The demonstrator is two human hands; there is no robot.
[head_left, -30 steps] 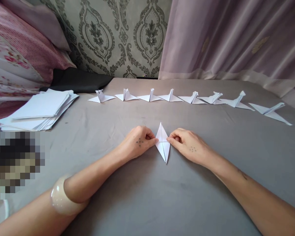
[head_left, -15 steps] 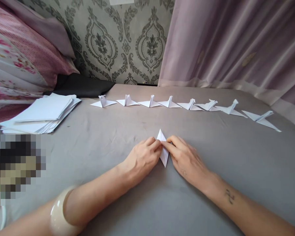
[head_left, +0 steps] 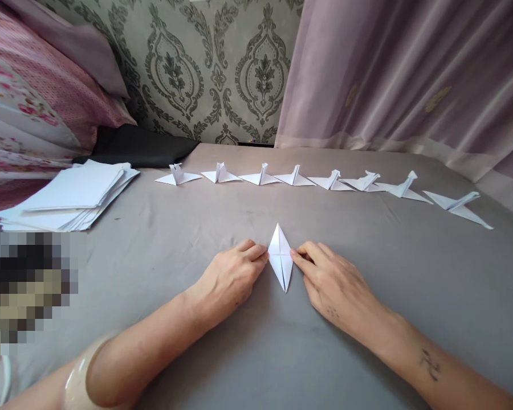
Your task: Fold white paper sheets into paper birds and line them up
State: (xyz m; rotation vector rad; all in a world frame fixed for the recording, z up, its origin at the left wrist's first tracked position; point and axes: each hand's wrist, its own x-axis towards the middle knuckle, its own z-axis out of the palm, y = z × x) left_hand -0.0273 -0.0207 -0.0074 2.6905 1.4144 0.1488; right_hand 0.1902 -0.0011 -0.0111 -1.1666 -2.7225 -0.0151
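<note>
A white folded paper diamond [head_left: 280,262] lies upright-pointed on the grey cloth in front of me, with a crease across its middle and a slit down its lower half. My left hand [head_left: 233,273] pinches its left corner between closed fingers. At the opposite corner, the thumb and fingers of my right hand [head_left: 331,279] are pressed together on the paper edge. Both side corners are partly covered by fingertips. Beyond my hands, several white folded paper birds [head_left: 263,175] stand in a row across the cloth.
A stack of white paper sheets [head_left: 68,191] sits at the left. Behind it lies a black cloth-like item [head_left: 141,149]. A blurred-out patch [head_left: 29,290] covers something at the left edge. Patterned wallpaper [head_left: 218,74] and a mauve curtain [head_left: 380,80] close off the back.
Half a second ago both hands met over the paper's middle; now they have drawn apart to its two side corners. The diamond stays in place. The view has tilted slightly.
</note>
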